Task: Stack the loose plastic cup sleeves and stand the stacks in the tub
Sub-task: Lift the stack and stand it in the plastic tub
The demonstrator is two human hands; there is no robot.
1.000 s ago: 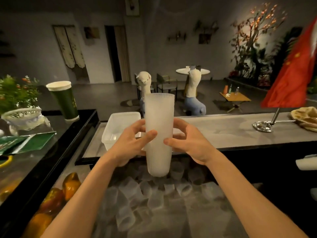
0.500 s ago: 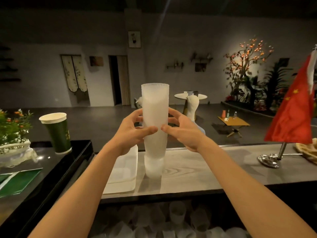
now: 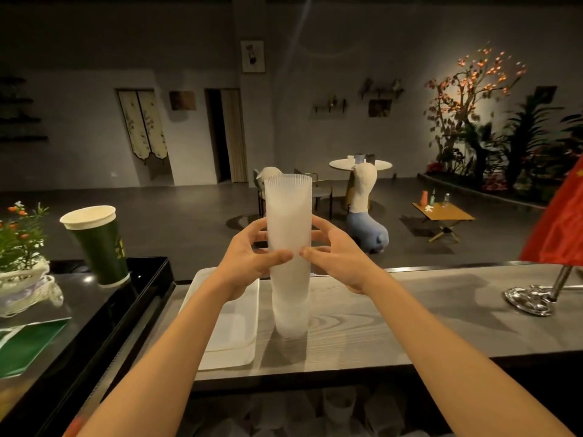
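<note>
At centre, between both hands: stack of cup sleeves (image 3: 288, 247), tall, frosted white and ribbed, standing upright
Stack base: looks to rest on the grey wood-grain surface (image 3: 394, 316); actual contact is hard to confirm
Left hand (image 3: 249, 260): wrapped round the stack's left side at mid-height, thumb across the front, fingers (image 3: 258, 227) curled behind, gripping it
Right hand (image 3: 340, 257): mirrors it on the right side, thumb at the front almost meeting the left thumb, fingers closed on the stack
Tub (image 3: 230, 326): shallow, translucent white, lying on the surface just left of the stack's base and partly under the left forearm
Loose sleeves (image 3: 337, 408): dim pale shapes low in the frame, below the surface's near edge
Far left: green paper cup (image 3: 99, 247) on a black glossy counter (image 3: 148, 275), beside a potted plant (image 3: 20, 247)
Far right: red flag (image 3: 558, 228) on a shiny metal stand (image 3: 530, 299)
</note>
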